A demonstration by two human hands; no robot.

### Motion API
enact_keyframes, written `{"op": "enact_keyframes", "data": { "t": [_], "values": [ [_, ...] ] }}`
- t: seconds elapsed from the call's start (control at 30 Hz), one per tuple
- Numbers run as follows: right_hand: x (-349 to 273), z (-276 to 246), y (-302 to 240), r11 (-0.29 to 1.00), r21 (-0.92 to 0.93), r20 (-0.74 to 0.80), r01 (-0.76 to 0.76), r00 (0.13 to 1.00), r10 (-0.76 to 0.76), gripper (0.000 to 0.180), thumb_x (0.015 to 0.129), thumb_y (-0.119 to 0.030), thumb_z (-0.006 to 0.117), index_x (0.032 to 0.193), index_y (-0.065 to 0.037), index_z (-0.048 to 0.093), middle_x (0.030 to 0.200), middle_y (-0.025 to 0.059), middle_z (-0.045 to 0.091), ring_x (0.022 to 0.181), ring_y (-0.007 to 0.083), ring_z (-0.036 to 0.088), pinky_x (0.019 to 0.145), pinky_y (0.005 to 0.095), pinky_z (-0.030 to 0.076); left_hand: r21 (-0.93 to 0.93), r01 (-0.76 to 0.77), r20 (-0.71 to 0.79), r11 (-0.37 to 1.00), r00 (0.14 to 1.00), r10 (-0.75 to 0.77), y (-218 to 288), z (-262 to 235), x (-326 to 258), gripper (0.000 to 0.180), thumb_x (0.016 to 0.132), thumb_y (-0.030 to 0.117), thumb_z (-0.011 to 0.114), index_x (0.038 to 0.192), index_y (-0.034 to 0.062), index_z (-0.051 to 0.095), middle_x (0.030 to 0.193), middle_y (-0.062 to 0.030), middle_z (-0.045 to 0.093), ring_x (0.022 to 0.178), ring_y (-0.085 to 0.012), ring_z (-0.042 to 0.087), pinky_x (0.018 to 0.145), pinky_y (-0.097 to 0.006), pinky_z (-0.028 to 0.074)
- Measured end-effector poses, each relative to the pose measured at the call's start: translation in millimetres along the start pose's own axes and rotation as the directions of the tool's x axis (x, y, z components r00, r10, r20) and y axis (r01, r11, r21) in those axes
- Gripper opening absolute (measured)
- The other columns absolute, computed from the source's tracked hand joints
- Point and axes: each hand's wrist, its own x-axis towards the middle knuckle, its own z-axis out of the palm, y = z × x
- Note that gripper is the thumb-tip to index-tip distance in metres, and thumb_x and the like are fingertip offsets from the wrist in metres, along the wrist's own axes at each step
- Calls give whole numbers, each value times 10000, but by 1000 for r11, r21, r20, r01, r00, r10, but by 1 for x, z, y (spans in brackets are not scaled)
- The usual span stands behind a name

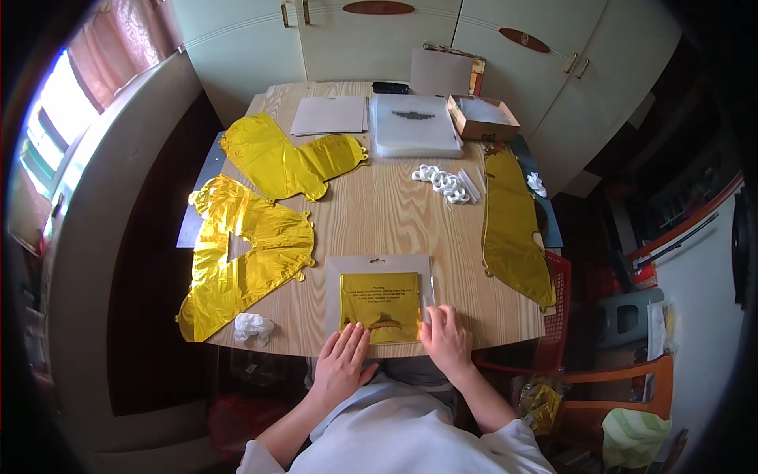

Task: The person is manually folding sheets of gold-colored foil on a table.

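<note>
In front of me at the table's near edge lies a clear plastic bag (427, 278) with printed lines on it. Inside it are a grey backing card (333, 276) with a hang hole and a folded gold foil balloon (379, 308). My left hand (342, 365) rests flat on the packet's lower left corner, fingers stretched out. My right hand (448, 341) has its fingers curled at the bag's right edge, seemingly pinching it; the fingertips are partly hidden.
Flat gold foil balloons (272, 158) lie on the left and right. Across the back are grey cards (328, 115), a stack of clear bags (414, 134) and a cardboard box (483, 126). White ribbon rolls (442, 182) and straws (470, 185) sit right of centre. Crumpled tissue (253, 328) lies near left.
</note>
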Motion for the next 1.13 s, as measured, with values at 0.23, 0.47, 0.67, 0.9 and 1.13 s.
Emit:
{"op": "enact_keyframes", "data": {
  "t": [0.23,0.47,0.67,0.9,1.13],
  "values": [
    [-9,-20,-11,999,28,106,-37,994,34,384,836,-168,681,1196,-97,571,1134,92,530,875,290,639,671,415,562,-86,-54,21,995,998,56,0,-10,-14,603,854,386,687,1333,44,554,1413,-129,521,1336,-267,469,1083,-432,360],
    [31,-13,-8,956,-9,-27,294,955,-294,350,862,-238,657,1197,-135,659,1118,3,612,842,202,613,664,338,568,-119,-40,-8,992,999,39,-6,-21,11,501,886,279,663,1323,57,558,1424,-132,496,1358,-294,437,1097,-461,345],
    [45,4,-4,961,-31,23,274,961,-274,402,901,-353,631,1241,-141,654,1277,5,616,835,232,612,629,346,581,-91,104,46,990,994,-101,-29,-12,54,700,914,438,594,1436,6,419,1518,-176,385,1433,-328,327,1168,-508,224],
    [42,9,-3,979,-60,21,197,980,-196,480,893,-385,633,1278,-99,634,1324,29,621,747,247,599,578,345,569,-26,91,35,996,995,-90,-31,0,50,744,900,476,598,1448,15,400,1510,-174,391,1424,-303,339,1165,-534,189],
    [37,10,3,966,0,16,258,966,-258,499,895,-394,630,1291,-91,623,1334,37,613,752,248,603,603,332,571,-98,152,187,983,973,-132,-81,-21,99,884,749,533,742,1454,127,398,1455,-147,418,1341,-369,374,1080,-519,294]
  ]
}}
